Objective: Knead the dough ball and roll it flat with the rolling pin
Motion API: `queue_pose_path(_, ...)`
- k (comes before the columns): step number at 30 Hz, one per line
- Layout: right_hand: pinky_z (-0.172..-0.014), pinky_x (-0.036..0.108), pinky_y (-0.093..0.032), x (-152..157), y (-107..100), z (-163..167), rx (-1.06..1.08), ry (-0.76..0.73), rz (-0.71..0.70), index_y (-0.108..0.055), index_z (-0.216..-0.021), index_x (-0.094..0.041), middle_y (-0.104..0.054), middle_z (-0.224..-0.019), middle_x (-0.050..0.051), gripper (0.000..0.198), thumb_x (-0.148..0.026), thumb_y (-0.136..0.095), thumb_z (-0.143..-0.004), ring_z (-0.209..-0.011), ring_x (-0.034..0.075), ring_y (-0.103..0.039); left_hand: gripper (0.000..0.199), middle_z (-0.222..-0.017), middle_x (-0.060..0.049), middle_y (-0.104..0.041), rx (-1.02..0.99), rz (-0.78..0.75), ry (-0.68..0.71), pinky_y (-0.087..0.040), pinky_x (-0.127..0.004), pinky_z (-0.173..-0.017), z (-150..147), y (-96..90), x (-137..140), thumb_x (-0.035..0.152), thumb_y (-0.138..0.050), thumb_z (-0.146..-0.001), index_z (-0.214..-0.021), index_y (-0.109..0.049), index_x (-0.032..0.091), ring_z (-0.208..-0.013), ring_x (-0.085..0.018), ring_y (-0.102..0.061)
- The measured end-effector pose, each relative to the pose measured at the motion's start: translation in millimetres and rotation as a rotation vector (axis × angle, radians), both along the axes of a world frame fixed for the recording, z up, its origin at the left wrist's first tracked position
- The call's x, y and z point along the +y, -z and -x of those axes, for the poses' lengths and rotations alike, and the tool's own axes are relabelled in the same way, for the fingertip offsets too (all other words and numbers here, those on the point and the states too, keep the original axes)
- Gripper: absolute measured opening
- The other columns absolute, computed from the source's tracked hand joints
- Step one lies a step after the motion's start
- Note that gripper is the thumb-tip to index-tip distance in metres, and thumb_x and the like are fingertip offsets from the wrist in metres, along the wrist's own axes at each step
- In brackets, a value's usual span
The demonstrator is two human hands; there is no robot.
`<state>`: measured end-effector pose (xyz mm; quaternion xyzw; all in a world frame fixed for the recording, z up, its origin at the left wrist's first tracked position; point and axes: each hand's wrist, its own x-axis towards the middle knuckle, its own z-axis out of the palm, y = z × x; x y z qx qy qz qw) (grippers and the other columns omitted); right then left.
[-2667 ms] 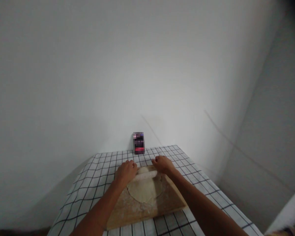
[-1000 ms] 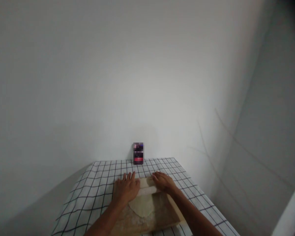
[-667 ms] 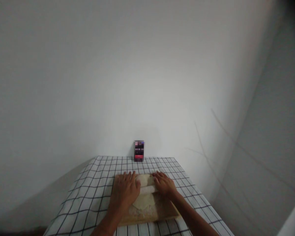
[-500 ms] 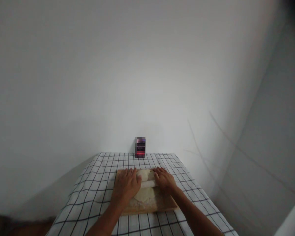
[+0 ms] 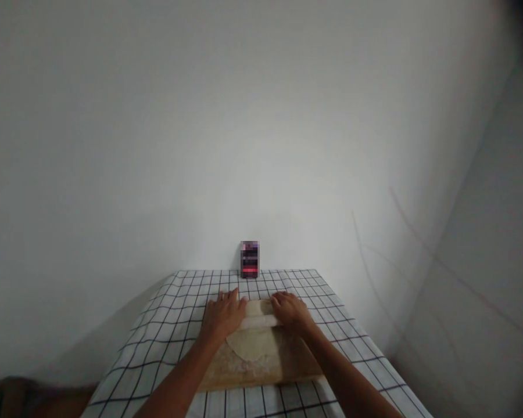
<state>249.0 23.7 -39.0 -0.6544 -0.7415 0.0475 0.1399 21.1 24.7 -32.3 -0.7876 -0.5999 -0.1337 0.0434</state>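
Note:
A flat round of pale dough [image 5: 249, 343] lies on a floured wooden board [image 5: 287, 366]. Across its far edge rests a pale rolling pin [image 5: 258, 321]. My left hand [image 5: 222, 315] presses flat on the pin's left end, fingers spread and pointing away. My right hand [image 5: 290, 311] lies palm down on the pin's right end. Both forearms reach in from the bottom of the view.
The board sits on a table under a white cloth with a black grid [image 5: 169, 325]. A small dark box with a red stripe [image 5: 249, 259] stands at the table's far edge against a plain white wall. The table drops off at the right.
Both hands have rolled the pin back and forth over the dough; it now sits near the far edge of the round. The view has shifted slightly.

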Motion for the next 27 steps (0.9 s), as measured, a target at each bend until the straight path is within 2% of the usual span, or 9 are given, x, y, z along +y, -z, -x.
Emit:
queue_pose_path(3, -0.114, 0.043, -0.04, -23, 8, -2, 0.0, -0.003, -0.046, -0.063, -0.138, -0.025, -0.06, -0.15, 0.009, 0.049, -0.04, -0.028, -0.108, -0.143, 0.027, -0.05, 0.045, -0.149, -0.014, -0.061, -0.021, -0.065, 0.059, -0.041, -0.055, -0.114, 4, 13.1, -20, 0.037, -0.038, -0.104, -0.142, -0.058, 0.024, -0.139, -0.033, -0.054)
queue_pose_path(6, -0.121, 0.047, -0.033, -37, 14, -5, -0.005, -0.007, -0.076, -0.057, -0.147, -0.026, -0.052, -0.159, 0.007, 0.051, -0.042, -0.028, -0.108, -0.15, 0.028, -0.041, 0.048, -0.15, -0.015, -0.06, -0.039, -0.136, 0.109, -0.037, -0.053, -0.118, 8, 22.4, -30, 0.039, -0.036, -0.106, -0.146, -0.055, 0.019, -0.141, -0.031, -0.052)
queue_pose_path(8, -0.119, 0.047, -0.035, -33, 12, -5, 0.003, -0.004, -0.053, -0.057, -0.147, -0.026, -0.054, -0.158, 0.008, 0.052, -0.042, -0.028, -0.108, -0.148, 0.028, -0.044, 0.048, -0.149, -0.014, -0.062, -0.031, -0.111, 0.091, -0.037, -0.055, -0.117, 9, 21.8, -22, 0.038, -0.035, -0.106, -0.144, -0.057, 0.02, -0.141, -0.033, -0.052)
queue_pose_path(10, -0.113, 0.044, -0.042, -18, 5, -3, 0.017, -0.008, -0.011, -0.061, -0.143, -0.025, -0.06, -0.151, 0.009, 0.051, -0.043, -0.028, -0.108, -0.142, 0.027, -0.052, 0.045, -0.146, -0.012, -0.065, -0.021, -0.069, 0.067, -0.041, -0.058, -0.112, 8, 17.3, -7, 0.037, -0.036, -0.105, -0.14, -0.061, 0.024, -0.138, -0.035, -0.055)
queue_pose_path(14, -0.099, 0.04, -0.05, 11, -7, 1, 0.03, -0.004, 0.019, -0.073, -0.124, -0.024, -0.074, -0.13, 0.01, 0.049, -0.046, -0.032, -0.107, -0.121, 0.026, -0.067, 0.043, -0.145, -0.009, -0.066, -0.004, -0.033, 0.06, -0.044, -0.063, -0.105, 6, 10.9, 14, 0.038, -0.037, -0.103, -0.134, -0.066, 0.029, -0.135, -0.04, -0.057)
queue_pose_path(18, -0.104, 0.042, -0.047, 0, -6, 2, 0.014, 0.0, -0.002, -0.072, -0.124, -0.025, -0.073, -0.131, 0.01, 0.047, -0.044, -0.032, -0.107, -0.124, 0.027, -0.064, 0.05, -0.152, -0.01, -0.06, -0.007, -0.055, 0.072, -0.036, -0.062, -0.114, 5, 17.3, -7, 0.04, -0.033, -0.105, -0.146, -0.057, 0.024, -0.143, -0.039, -0.048)
queue_pose_path(22, -0.116, 0.044, -0.038, -37, 7, -4, 0.012, -0.035, -0.077, -0.063, -0.139, -0.027, -0.06, -0.151, 0.006, 0.048, -0.039, -0.029, -0.108, -0.144, 0.026, -0.048, 0.054, -0.159, -0.007, -0.053, -0.019, -0.111, 0.124, -0.023, -0.063, -0.123, 4, 23.0, -39, 0.049, -0.03, -0.107, -0.151, -0.052, 0.026, -0.15, -0.035, -0.039)
queue_pose_path(24, -0.117, 0.042, -0.039, -44, 10, -5, 0.028, -0.06, -0.119, -0.062, -0.142, -0.026, -0.058, -0.153, 0.006, 0.049, -0.039, -0.029, -0.108, -0.147, 0.025, -0.045, 0.053, -0.159, -0.007, -0.053, -0.025, -0.12, 0.131, -0.022, -0.064, -0.123, 4, 22.0, -40, 0.049, -0.03, -0.107, -0.151, -0.052, 0.027, -0.151, -0.035, -0.039)
queue_pose_path(27, -0.114, 0.042, -0.043, -32, 8, -4, 0.031, -0.029, -0.07, -0.062, -0.142, -0.025, -0.059, -0.152, 0.008, 0.049, -0.04, -0.029, -0.108, -0.143, 0.025, -0.05, 0.052, -0.153, -0.011, -0.058, -0.01, -0.067, 0.099, -0.031, -0.063, -0.118, 4, 16.1, -24, 0.049, -0.034, -0.106, -0.147, -0.056, 0.026, -0.146, -0.037, -0.046)
